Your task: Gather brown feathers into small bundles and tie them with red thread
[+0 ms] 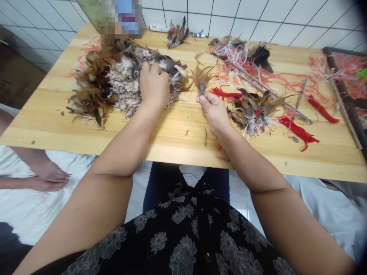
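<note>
several feathers point(202, 79) jut from the right hand point(214, 111).

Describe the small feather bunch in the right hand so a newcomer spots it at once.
On the wooden table, find the gap between the big feather pile on the left and the smaller feather heap on the right. There the right hand pinches the small feather bunch by its greyish base. Unlike those piles, it is a single little brownish fan.
</note>
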Available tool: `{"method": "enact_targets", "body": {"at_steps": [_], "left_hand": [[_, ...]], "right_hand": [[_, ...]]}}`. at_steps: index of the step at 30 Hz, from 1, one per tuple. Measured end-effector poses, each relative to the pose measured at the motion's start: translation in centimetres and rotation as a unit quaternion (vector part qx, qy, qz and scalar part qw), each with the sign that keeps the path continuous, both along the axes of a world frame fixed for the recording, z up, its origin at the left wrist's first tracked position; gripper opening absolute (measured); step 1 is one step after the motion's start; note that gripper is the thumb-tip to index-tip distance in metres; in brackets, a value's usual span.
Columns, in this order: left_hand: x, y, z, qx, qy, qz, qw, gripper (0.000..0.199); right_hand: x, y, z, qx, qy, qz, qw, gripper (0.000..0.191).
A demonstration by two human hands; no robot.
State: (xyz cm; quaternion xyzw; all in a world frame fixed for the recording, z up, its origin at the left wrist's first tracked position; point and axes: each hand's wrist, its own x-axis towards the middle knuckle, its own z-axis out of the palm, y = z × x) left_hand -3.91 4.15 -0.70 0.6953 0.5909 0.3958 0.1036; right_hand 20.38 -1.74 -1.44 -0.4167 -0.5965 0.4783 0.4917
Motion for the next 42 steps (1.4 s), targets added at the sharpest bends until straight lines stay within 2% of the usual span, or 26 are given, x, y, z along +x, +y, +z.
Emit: {"method": "enact_targets", "body": {"at_steps": [4, 10, 14, 17, 20, 26, 29, 32, 38, 42], "left_hand": [[-0.6, -0.6, 0.3, -0.015, 0.010, 0.015, 1.000, 0.049], [-1.2, -3.3, 2.2, -0.020, 0.001, 0.018, 1.000, 0.037], [0.5, -5.0, 3.2, -0.043, -0.107, -0.002, 0.993, 0.031], [2.8, -5.8, 2.9, -0.082, -0.250, -0.068, 0.962, 0.026], [4.8, -6.3, 2.1, -0.136, -0.345, -0.119, 0.921, 0.024], [6.6, -6.8, 1.5, -0.199, -0.460, -0.126, 0.856, 0.035], [7.1, -6.9, 1.7, -0.205, -0.485, -0.122, 0.842, 0.039], [7.4, -6.9, 1.7, -0.200, -0.479, -0.109, 0.848, 0.041], [7.2, -6.5, 0.7, -0.139, -0.407, -0.120, 0.895, 0.042], [7.3, -6.4, 0.9, -0.131, -0.368, -0.124, 0.912, 0.047]], "right_hand": [[0.1, 0.0, 0.3, 0.016, 0.015, -0.039, 0.999, 0.060], [0.1, 0.1, -0.4, 0.000, 0.031, -0.033, 0.999, 0.056], [-0.1, 0.1, -0.6, -0.038, 0.027, -0.028, 0.999, 0.060], [-0.2, 0.3, -0.8, -0.038, 0.029, -0.041, 0.998, 0.059], [0.0, 0.8, -1.4, -0.022, 0.044, -0.048, 0.998, 0.058], [0.3, 2.0, -3.2, 0.004, 0.049, -0.038, 0.998, 0.065], [0.1, 2.2, -3.7, 0.011, 0.035, -0.041, 0.998, 0.065], [0.0, 2.5, -4.1, 0.033, 0.002, -0.050, 0.998, 0.062], [-0.2, 2.9, -4.7, 0.067, -0.062, -0.083, 0.992, 0.050], [-0.1, 3.0, -5.1, 0.078, -0.083, -0.101, 0.988, 0.045]]}}
